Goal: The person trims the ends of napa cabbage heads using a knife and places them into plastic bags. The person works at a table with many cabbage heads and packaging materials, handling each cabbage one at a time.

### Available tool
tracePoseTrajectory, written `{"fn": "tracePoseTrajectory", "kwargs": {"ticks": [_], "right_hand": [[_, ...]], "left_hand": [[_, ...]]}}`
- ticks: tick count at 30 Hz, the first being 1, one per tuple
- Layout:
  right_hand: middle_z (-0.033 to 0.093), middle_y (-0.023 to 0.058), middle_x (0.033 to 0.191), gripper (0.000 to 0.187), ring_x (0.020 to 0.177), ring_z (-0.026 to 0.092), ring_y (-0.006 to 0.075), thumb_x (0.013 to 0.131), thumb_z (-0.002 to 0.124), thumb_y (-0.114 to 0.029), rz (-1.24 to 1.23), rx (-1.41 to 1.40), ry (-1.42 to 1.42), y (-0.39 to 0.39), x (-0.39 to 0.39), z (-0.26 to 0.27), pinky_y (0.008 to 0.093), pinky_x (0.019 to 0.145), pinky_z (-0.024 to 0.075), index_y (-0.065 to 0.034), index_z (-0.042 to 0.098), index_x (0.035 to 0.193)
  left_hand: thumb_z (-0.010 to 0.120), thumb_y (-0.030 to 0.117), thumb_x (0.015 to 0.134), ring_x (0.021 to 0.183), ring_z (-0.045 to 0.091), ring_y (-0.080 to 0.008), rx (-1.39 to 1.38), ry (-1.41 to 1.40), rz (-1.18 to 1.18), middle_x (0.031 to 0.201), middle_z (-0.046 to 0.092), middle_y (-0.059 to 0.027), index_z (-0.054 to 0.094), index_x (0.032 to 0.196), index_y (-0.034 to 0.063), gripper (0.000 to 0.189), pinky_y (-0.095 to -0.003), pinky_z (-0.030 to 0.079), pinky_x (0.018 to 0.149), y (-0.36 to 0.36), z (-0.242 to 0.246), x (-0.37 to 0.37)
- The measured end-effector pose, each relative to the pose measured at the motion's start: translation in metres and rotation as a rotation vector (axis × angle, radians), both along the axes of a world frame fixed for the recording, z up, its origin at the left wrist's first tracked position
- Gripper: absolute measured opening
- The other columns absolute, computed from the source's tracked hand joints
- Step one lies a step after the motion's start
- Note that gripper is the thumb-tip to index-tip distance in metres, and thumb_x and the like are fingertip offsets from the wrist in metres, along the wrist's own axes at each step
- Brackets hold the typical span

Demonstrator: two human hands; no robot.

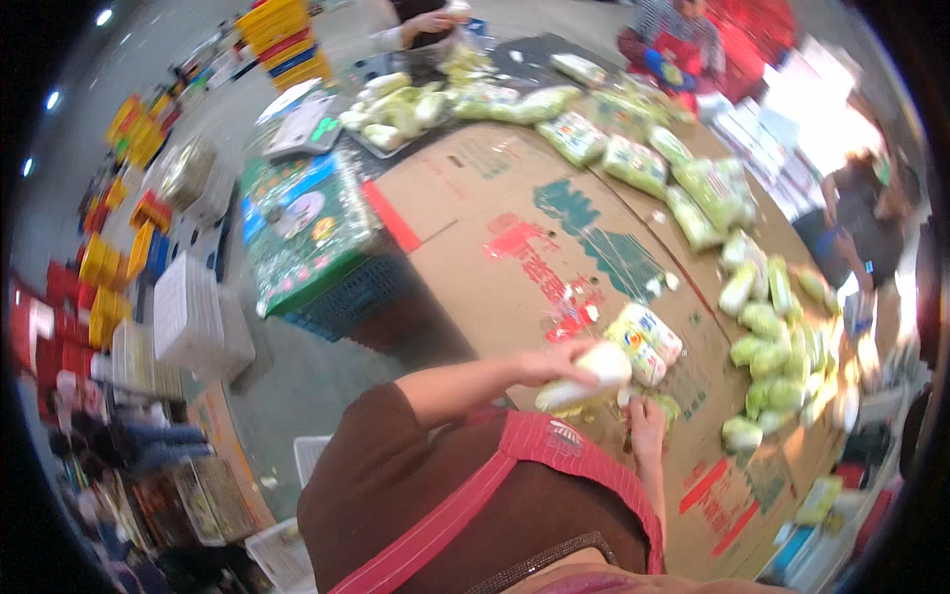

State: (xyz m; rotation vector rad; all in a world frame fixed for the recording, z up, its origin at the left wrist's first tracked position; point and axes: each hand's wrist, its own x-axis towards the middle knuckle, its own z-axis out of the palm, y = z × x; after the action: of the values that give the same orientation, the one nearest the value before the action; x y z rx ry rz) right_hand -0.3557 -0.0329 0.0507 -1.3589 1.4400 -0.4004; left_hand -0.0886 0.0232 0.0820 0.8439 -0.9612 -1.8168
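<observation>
My left hand (568,364) grips a napa cabbage (605,367) lying on its side in the air, its pale stem end towards the right. Just below that stem end, my right hand (647,422) has its fingers curled around a thin dark-handled tool, mostly hidden by the fingers. Loose green leaf trimmings (668,408) lie beside my right hand. Beyond the held cabbage, a printed plastic pack (644,343) rests on the flattened cardboard (475,282) that covers the table.
Bagged cabbages (634,165) line the far edge, with a pile of bare cabbages (772,364) at the right. A tray of cabbages (393,111) and a scale (300,134) stand far left, near a blue crate (341,297) under green packaging film (312,223). Other people work around the table.
</observation>
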Motion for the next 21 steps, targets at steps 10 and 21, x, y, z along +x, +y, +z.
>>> {"fn": "tracePoseTrajectory", "kwargs": {"ticks": [10,21], "right_hand": [[0.064,0.0039,0.114,0.050,0.094,0.059,0.0074,0.098,0.059,-0.020,-0.041,0.152,-0.941,0.021,0.053,0.050,0.0201,0.055,0.0437,-0.0045,0.046,0.144],[0.059,0.0002,0.107,0.029,0.084,0.053,0.0071,0.097,0.061,-0.017,-0.160,0.023,-0.743,0.008,0.031,0.033,0.0195,0.059,0.0450,-0.0092,0.062,0.126]], "left_hand": [[0.039,0.080,0.088,0.120,0.058,-0.0309,-0.087,0.308,0.374,0.142,0.049,-0.0163,0.033,0.149,0.0067,0.096,-0.0461,0.047,0.103,-0.053,0.031,-0.042],[0.048,0.073,0.090,0.120,0.057,-0.0269,0.306,0.739,0.321,0.133,0.058,-0.0069,0.046,0.144,0.0163,0.078,-0.0516,0.046,0.103,-0.060,-0.009,-0.038]]}}
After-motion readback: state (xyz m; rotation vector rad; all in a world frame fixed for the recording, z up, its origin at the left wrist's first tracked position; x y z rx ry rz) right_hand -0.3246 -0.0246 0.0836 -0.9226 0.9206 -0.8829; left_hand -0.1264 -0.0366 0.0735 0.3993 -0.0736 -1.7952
